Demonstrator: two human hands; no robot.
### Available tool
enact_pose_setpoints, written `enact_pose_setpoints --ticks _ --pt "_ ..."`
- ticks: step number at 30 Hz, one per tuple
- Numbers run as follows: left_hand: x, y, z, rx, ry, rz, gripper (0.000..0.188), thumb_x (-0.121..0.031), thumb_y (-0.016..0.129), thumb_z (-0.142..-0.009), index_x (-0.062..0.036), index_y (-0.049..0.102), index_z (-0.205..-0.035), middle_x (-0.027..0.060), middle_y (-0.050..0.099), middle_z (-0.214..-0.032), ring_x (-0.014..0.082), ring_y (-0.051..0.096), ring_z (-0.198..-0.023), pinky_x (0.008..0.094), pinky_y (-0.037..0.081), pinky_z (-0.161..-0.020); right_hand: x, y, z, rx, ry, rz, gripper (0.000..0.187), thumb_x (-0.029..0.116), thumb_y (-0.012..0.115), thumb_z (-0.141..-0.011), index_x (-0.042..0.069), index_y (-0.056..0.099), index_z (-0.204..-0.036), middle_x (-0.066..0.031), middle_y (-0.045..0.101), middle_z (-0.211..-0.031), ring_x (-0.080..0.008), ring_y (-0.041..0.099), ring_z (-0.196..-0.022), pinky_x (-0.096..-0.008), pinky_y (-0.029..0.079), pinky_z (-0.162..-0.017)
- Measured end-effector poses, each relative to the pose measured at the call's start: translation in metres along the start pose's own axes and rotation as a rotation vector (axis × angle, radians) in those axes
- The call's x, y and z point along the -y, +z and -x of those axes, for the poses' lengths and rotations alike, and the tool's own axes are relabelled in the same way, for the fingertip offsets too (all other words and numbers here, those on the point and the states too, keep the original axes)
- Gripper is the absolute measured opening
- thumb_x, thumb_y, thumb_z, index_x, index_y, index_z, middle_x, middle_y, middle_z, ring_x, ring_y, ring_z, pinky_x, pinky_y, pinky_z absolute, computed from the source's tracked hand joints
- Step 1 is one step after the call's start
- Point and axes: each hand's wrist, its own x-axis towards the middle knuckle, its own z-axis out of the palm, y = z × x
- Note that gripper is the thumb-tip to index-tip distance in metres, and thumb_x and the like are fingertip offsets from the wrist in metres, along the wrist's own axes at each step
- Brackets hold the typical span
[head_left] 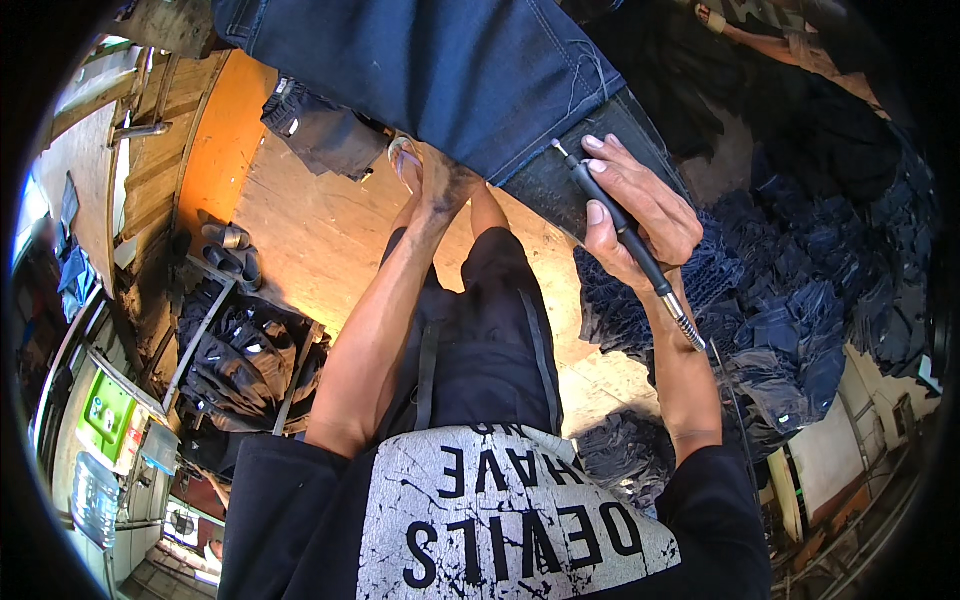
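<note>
A dark blue denim garment [400, 75] with lighter stitching spreads across the top. Loose threads [590, 72] trail near its right-hand seam. My right hand [645, 205] is closed around a black, pen-shaped rotary handpiece [632, 240], with a coiled spring and a thin cord at its rear end. The small pale tip [557, 144] is at a seam by a darker panel [570, 160] of the denim; whether it touches cannot be told. My left hand [450, 183] reaches the garment's lower edge, its fingers hidden by the cloth.
Heaped dark denim [780, 280] fills the right side. More folded dark clothes [325, 125] lie beyond my left hand, and others sit in a rack [240, 345] at left, near sandals [235, 262]. A green tray [108, 415] is farther left. Another person's limb [760, 40] shows at upper right.
</note>
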Motion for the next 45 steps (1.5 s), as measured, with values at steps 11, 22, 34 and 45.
enact_pose_setpoints --ticks 11,22,34,45 --pt "-0.001 0.023 0.003 -0.001 -0.021 -0.002 0.084 -0.061 0.048 -0.109 -0.008 0.031 -0.172 0.0157 0.039 -0.173 0.0343 0.04 -0.158 0.0435 0.033 -0.131 -0.001 -0.001 0.004 -0.043 0.037 0.037 0.033 0.003 0.074 -0.079 -0.006 0.08 -0.111 -0.0238 0.082 -0.107 -0.0385 0.081 -0.111 -0.0521 0.062 -0.106" --pt "-0.006 0.032 0.019 -0.022 -0.052 -0.02 0.086 -0.058 0.056 -0.106 -0.0065 0.032 -0.171 0.0177 0.041 -0.171 0.0353 0.042 -0.156 0.0444 0.035 -0.129 -0.002 0.001 0.005 -0.094 0.082 0.036 0.032 0.006 0.074 -0.082 -0.004 0.08 -0.111 -0.0244 0.082 -0.111 -0.0385 0.08 -0.113 -0.053 0.061 -0.106" --pt "-0.008 0.04 0.027 -0.024 -0.053 -0.03 0.089 -0.053 0.064 -0.102 -0.0049 0.032 -0.17 0.0199 0.043 -0.169 0.0363 0.045 -0.154 0.0454 0.038 -0.126 0.002 0.0 0.003 0.003 0.015 0.015 0.032 0.004 0.072 -0.081 -0.004 0.08 -0.111 -0.0233 0.082 -0.107 -0.0381 0.081 -0.113 -0.052 0.062 -0.107" --pt "-0.005 0.052 0.02 -0.011 -0.045 -0.033 0.093 -0.05 0.071 -0.099 -0.0034 0.032 -0.169 0.0219 0.045 -0.167 0.0373 0.048 -0.152 0.0464 0.04 -0.124 0.005 0.001 0.002 0.084 -0.026 -0.053 0.03 0.005 0.076 -0.079 -0.005 0.081 -0.107 -0.02 0.082 -0.104 -0.037 0.081 -0.11 -0.0511 0.064 -0.105"
